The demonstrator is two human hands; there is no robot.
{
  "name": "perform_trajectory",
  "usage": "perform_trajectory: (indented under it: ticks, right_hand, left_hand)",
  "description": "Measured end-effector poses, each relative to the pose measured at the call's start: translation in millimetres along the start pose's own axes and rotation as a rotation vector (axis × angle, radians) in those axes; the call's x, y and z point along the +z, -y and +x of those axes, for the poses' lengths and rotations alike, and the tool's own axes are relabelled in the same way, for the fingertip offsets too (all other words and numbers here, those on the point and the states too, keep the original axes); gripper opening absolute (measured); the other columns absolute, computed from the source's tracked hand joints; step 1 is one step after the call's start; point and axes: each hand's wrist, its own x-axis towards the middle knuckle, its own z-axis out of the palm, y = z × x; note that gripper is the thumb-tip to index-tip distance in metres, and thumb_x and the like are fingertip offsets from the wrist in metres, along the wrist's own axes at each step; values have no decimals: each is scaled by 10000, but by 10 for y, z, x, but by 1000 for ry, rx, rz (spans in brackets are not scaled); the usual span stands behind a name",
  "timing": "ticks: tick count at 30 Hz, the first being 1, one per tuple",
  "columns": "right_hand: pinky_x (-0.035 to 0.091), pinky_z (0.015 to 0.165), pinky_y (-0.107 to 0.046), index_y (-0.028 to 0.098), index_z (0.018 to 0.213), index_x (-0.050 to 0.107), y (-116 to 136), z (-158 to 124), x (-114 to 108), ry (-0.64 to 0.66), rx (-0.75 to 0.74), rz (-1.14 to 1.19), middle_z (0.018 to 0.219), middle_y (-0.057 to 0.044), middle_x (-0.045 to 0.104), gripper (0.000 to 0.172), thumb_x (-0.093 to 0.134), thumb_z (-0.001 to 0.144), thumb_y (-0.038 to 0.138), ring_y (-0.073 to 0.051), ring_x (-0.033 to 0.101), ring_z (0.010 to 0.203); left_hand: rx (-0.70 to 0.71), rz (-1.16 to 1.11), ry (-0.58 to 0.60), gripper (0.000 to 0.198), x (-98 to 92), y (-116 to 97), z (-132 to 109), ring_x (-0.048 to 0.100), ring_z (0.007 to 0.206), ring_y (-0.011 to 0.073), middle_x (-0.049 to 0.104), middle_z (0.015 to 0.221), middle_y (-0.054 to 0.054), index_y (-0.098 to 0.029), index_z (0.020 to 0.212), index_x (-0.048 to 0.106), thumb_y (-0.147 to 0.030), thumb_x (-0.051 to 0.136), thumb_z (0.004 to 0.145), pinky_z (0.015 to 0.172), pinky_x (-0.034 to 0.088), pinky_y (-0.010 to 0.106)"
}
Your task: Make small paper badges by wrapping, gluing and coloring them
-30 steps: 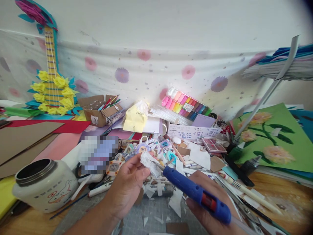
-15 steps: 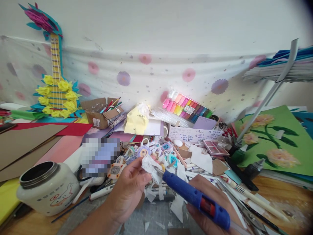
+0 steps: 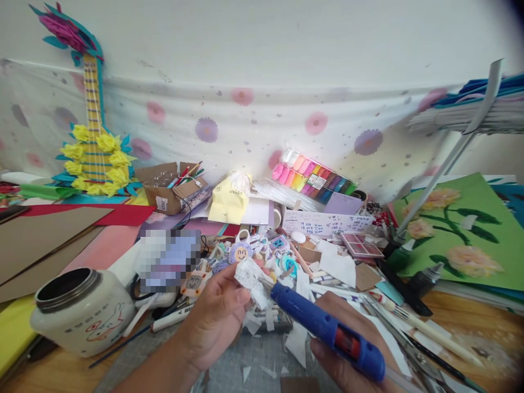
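Still, glue gun (image 3: 323, 327) at paper scrap (image 3: 250, 275), unmoved

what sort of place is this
Likely a home craft desk: the right hand holds a blue glue gun to a crumpled paper piece in the left hand, near a tray of coloured modelling clay and a paper-flower guitar.

White jar (image 3: 84, 311), paper guitar (image 3: 95, 139), cardboard box (image 3: 172, 188), clay set (image 3: 313, 177), flower painting (image 3: 458, 232)
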Motion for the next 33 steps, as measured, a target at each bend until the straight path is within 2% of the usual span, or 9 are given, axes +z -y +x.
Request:
perform_trajectory:
  ticks: [4,8,12,19,22,25,29,33]
  right_hand:
    - [453,547,-244,260,810,620,26,2,-39,-10,-4,15,666,20,569,136,570,857,377,-151,570,573]
    - [474,569,-258,255,822,638,30,-7,-44,-43,17,26,675,8,587,191,548,866,418,-173,598,613]
    - [478,564,-266,261,835,645,23,-15,-25,-13,38,22,680,3,601,204,561,854,446,-172,606,611]
    - [516,561,-252,262,822,656,76,15,-76,-26,-1,-12,676,10,626,165,581,847,407,-169,620,596]
    - [550,557,-275,266,844,687,74,8,-94,-5,17,-48,675,-14,655,211,593,826,453,-207,652,619]
    - [563,539,-293,268,845,700,43,-7,-92,-45,31,-48,656,-28,664,276,555,835,502,-225,661,610]
    - [574,544,-292,273,827,707,11,-11,-83,-17,21,-59,653,-24,673,250,580,823,489,-223,666,608]
    - [575,545,-297,273,841,704,12,-14,-90,-47,17,-64,655,-25,672,267,558,836,496,-231,671,615]
  left_hand:
    - [0,-1,-5,343,15,-6,-6,643,1032,281,760,979,72,-213,985,746,-207,789,646,932,466,384]
    - [-24,-6,55,345,20,-7,-26,643,1040,289,763,970,80,-208,1006,739,-203,772,663,938,462,398]
    - [-42,-3,69,349,4,-4,-33,647,1037,301,766,962,86,-205,1005,741,-199,773,658,936,465,416]
    - [-51,-3,96,336,22,-10,-15,657,1021,300,772,944,87,-205,985,748,-207,783,651,935,466,416]
    - [-52,-5,90,341,24,-7,-14,658,1019,301,772,946,86,-205,994,746,-206,777,654,933,467,418]
    - [-51,-8,78,343,24,-19,-12,659,1016,303,772,941,87,-206,996,747,-211,777,654,931,469,421]
    - [-44,-3,80,341,26,-45,-15,662,1009,297,773,933,85,-205,986,751,-215,784,647,932,470,406]
    - [-38,-6,86,339,12,-44,-14,662,1005,297,772,934,87,-202,982,752,-221,785,645,937,466,404]
